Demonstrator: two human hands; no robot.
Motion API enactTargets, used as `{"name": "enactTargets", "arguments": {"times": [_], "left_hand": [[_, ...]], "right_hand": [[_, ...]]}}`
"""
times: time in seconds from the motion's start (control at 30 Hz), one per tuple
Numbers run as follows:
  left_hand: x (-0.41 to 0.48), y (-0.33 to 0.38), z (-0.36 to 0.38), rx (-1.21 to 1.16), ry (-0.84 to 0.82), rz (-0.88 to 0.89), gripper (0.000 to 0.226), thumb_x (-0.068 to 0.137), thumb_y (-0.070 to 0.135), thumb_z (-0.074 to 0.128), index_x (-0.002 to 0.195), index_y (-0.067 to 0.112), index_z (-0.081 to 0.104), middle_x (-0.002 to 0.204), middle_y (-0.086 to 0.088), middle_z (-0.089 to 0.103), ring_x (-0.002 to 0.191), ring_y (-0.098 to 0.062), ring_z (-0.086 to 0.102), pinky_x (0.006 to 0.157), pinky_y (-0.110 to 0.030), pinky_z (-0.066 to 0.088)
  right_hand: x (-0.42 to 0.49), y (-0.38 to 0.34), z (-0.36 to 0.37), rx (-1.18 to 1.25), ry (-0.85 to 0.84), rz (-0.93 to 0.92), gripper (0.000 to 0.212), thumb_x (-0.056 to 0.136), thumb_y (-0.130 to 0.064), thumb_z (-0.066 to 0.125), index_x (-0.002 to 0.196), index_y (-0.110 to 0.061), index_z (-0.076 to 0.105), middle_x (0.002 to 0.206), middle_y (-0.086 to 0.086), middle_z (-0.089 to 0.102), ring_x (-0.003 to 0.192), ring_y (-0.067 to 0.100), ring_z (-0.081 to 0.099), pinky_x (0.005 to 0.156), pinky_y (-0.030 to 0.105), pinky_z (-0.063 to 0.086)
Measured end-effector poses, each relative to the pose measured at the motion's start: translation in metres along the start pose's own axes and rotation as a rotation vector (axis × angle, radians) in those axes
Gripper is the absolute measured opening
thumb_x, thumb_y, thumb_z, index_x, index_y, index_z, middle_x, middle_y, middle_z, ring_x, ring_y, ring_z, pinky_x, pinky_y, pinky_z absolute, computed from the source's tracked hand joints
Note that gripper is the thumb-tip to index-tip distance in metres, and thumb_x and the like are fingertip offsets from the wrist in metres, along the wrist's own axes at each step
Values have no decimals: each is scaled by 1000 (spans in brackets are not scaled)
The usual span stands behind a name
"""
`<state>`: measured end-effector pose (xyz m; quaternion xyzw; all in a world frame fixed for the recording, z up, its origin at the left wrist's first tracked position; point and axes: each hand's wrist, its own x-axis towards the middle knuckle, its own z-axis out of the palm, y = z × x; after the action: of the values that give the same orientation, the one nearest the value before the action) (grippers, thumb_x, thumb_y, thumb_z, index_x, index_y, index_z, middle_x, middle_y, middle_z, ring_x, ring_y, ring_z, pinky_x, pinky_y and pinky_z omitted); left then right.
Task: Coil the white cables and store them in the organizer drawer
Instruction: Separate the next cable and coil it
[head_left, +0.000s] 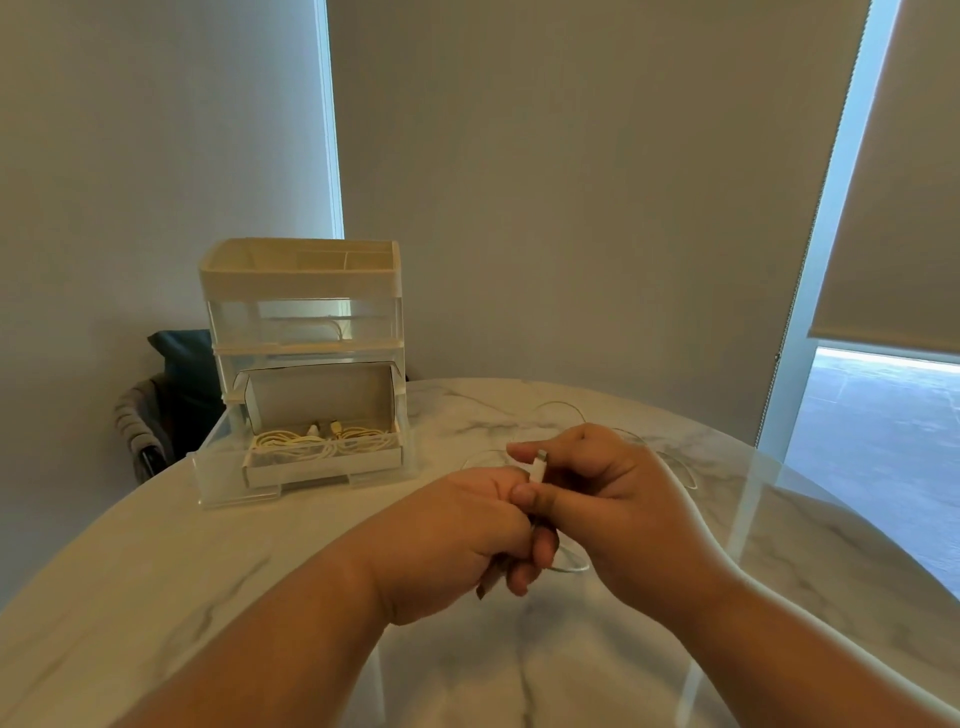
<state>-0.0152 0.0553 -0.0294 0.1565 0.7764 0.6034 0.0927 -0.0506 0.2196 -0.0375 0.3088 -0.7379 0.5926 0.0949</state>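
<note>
On the marble table (208, 571) your left hand (457, 535) curls round and your right hand (608, 499) pinches one white cable (540, 466), plug end upright toward 12 o'clock, slack trailing toward 1 o'clock, while at 10 o'clock the organizer (301, 280) has one open drawer (322, 470) holding what look like two coils (322, 442).

Your left hand (457, 525): bare, broad across the back, with a crease at the wrist.
Your right hand (608, 488): bare, with rounded knuckles.
Right thumbnail (521, 491): short and plain.
Your left forearm (270, 639): bare right to the near edge of view.
Your right forearm (779, 639): bare likewise, smooth.
</note>
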Motion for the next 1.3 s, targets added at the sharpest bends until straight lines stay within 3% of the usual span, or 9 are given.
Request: {"name": "enactTargets", "arguments": {"times": [0.07, 0.17, 0.33, 0.5, 0.7, 0.9, 1.0, 1.1, 1.3], "left_hand": [[-1, 0, 0, 38, 33, 0, 13, 69, 13, 48, 71, 14, 61, 70, -10, 57, 62, -17, 53, 72, -42, 42], [-2, 3, 3, -158, 4, 12, 19, 83, 17, 46, 83, 7, 62, 66, -6, 49, 58, -16, 44, 63, -34, 43], [6, 2, 2, -194, 313, 104, 38, 106, 28, 36, 90, 5, 63, 61, -2, 46, 56, -16, 44, 63, -32, 44], [8, -2, 6, -36, 517, 166, 39, 105, 33, 37, 93, 12, 68, 69, 3, 62, 64, -7, 60, 64, -20, 51], [10, 1, 18, -109, 599, 159, 31, 104, 29, 44, 91, 15, 69, 68, 6, 64, 63, -6, 61, 54, -19, 52], [8, 3, 25, -260, 578, 106, 30, 105, 29, 43, 93, 15, 67, 72, -2, 66, 60, -16, 63, 49, -29, 52], [10, 4, 23, -311, 645, 106, 30, 105, 27, 42, 97, 14, 68, 80, -3, 73, 64, -21, 68, 47, -28, 50], [12, 3, 19, -434, 677, 70, 32, 105, 30, 43, 99, 16, 70, 87, -3, 76, 82, -21, 74, 61, -32, 55], [13, 6, 20, -737, 595, -22, 36, 105, 30, 42, 108, 4, 67, 85, -13, 72, 70, -24, 68, 56, -31, 53]], "right_hand": [[1, 5, 1, 2, 5, 26, 34, 79, -12, 80, 98, -39, 78, 85, -4, 66, 87, 15, 69, 84, 34, 59], [3, 5, 3, 230, 33, 90, 45, 75, -18, 79, 117, -26, 68, 79, 0, 63, 68, 15, 62, 72, 26, 56], [5, 1, 2, 263, 249, 196, 45, 80, -50, 65, 89, -7, 58, 66, 6, 54, 62, 23, 47, 66, 37, 44], [-5, -13, 8, -102, -45, 218, 32, 88, -44, 66, 74, -15, 66, 63, 1, 69, 54, 11, 61, 57, 25, 51], [-5, -6, 21, 99, 39, 297, 26, 83, -22, 77, 90, -5, 59, 74, 12, 73, 69, 26, 74, 68, 43, 61], [-10, -5, 32, 316, -29, 377, 18, 94, -7, 62, 107, -4, 51, 65, 5, 67, 56, 18, 63, 55, 34, 49], [-10, -4, 31, 264, -1, 286, 15, 93, -7, 61, 101, -6, 49, 60, 5, 62, 54, 16, 54, 53, 28, 43], [-12, -9, 26, 80, -61, 153, 18, 93, -9, 63, 95, -13, 46, 59, 1, 61, 55, 12, 53, 56, 22, 45], [-11, -10, 20, -264, -192, 68, 22, 89, -16, 65, 86, -31, 49, 77, 8, 62, 63, 12, 54, 59, 23, 51]]}}
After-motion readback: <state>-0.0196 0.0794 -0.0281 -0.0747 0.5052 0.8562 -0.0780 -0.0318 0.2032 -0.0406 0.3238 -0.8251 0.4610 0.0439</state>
